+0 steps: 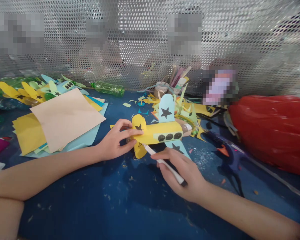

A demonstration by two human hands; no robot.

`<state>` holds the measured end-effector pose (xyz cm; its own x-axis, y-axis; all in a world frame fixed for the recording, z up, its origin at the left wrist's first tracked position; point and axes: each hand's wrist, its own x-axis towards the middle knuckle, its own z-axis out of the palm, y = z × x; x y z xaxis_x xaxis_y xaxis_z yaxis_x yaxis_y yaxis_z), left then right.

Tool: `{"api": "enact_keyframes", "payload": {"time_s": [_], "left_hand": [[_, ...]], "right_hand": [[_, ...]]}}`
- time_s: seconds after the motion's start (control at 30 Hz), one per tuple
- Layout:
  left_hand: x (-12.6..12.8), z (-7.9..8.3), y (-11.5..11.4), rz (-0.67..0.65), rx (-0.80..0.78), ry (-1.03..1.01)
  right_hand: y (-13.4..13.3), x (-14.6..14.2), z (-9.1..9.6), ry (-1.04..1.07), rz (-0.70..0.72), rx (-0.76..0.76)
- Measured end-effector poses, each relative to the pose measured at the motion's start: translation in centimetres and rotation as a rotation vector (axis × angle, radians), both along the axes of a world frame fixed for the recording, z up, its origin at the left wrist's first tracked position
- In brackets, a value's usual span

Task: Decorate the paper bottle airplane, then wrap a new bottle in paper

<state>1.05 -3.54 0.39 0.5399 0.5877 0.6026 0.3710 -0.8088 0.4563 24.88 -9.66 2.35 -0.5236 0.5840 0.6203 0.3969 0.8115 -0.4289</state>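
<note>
1. Yellow paper is covering the body of a toy plane (152, 133), which is lying at the centre of the frame, between the left hand (113, 141) and the right hand (186, 175).
2. The left hand is gripping its tail end, fingers reaching over the rounded upper fin.
3. Below the plane, the right hand is pinching a slim white marker (174, 174); its tip is pointing at the lower fin, contact being too small to tell.
4. Pale blue, round-ended wings are showing black stars, and three dark ovals are lining the body.
5. Flat paper sheets (67, 116) are overlapping at left on the blue bench (90, 200).
6. A translucent green bottle (108, 89) is lying upper left of centre; a glossy red bundle (272, 133) is bulging at right.
7. Perforated metal mesh (142, 20) is spanning the top.
</note>
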Motion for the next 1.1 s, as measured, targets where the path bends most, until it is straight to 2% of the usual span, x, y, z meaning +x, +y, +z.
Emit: {"api": "enact_keyframes", "payload": {"time_s": [1.1], "left_hand": [[0.05,0.11,0.0,0.008,0.024,0.008]], "right_hand": [[0.19,0.05,-0.14,-0.009,0.034,-0.003]]}}
